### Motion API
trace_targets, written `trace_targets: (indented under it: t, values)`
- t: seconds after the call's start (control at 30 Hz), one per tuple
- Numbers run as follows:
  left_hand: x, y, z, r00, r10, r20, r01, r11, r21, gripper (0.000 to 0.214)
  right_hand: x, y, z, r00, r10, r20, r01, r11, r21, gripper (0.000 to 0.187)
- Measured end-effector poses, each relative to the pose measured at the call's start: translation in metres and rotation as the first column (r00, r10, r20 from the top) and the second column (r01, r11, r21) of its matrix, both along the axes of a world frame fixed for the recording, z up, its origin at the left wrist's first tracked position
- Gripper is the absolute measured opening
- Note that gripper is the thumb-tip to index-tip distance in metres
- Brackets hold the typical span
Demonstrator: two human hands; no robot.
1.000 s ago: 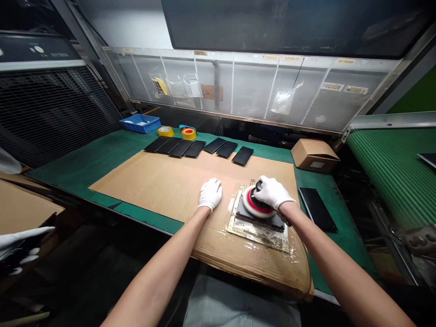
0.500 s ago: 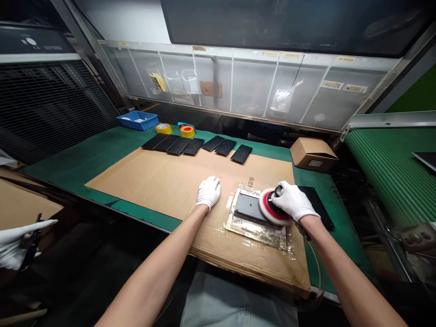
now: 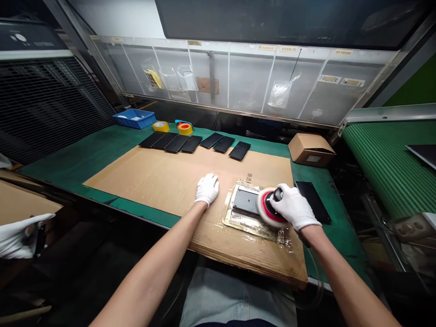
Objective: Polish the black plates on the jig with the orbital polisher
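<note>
My right hand, in a white glove, grips a round polisher with a black body, a red ring and a pale pad. The pad rests over the right part of a dark flat panel and hides that end. This panel lies in a taped frame on the cardboard. My left hand, gloved too, lies flat on the cardboard sheet, left of the frame, fingers stretched out and holding nothing.
Several black panels lie along the cardboard's far edge; another panel is right of my right hand. Behind are a blue tray, tape rolls and a cardboard box. A co-worker's gloved hand holds a dark object at left.
The polisher has shifted slightly on the panel, with my right hand around it. My left hand stays flat in place. The whole view has shifted a little. The co-worker's hand has moved slightly.
</note>
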State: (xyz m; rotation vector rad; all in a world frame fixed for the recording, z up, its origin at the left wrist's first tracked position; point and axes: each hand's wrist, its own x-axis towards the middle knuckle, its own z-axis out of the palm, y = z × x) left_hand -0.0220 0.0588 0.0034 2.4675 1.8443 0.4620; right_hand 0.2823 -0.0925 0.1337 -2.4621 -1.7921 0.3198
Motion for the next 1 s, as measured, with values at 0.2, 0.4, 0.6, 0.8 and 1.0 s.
trace_targets:
  t: [0.2,0.4,0.6,0.8,1.0]
  values:
    - [0.0,0.0,0.0,1.0,-0.008,0.012,0.008,1.0,-0.007,0.037,-0.007,-0.008,0.0,0.998,0.044,-0.037,-0.043,0.999,0.015,0.049]
    - [0.0,-0.001,0.002,1.0,-0.011,0.002,0.011,1.0,-0.024,0.037,-0.034,-0.012,0.005,0.996,0.09,-0.025,-0.091,0.995,-0.033,0.042]
    - [0.0,-0.004,0.008,1.0,0.011,0.024,-0.01,0.998,-0.057,0.035,-0.08,-0.009,0.011,0.975,0.216,-0.042,-0.217,0.976,-0.017,0.035]
    - [0.001,-0.005,0.01,1.0,0.004,0.0,-0.004,0.998,-0.057,0.034,-0.11,0.006,0.012,0.935,0.347,-0.077,-0.339,0.935,0.102,0.027]
    - [0.0,-0.004,0.005,1.0,0.0,0.028,0.001,0.999,-0.035,0.035,-0.104,0.011,0.011,0.941,0.336,-0.048,-0.333,0.941,0.054,0.03]
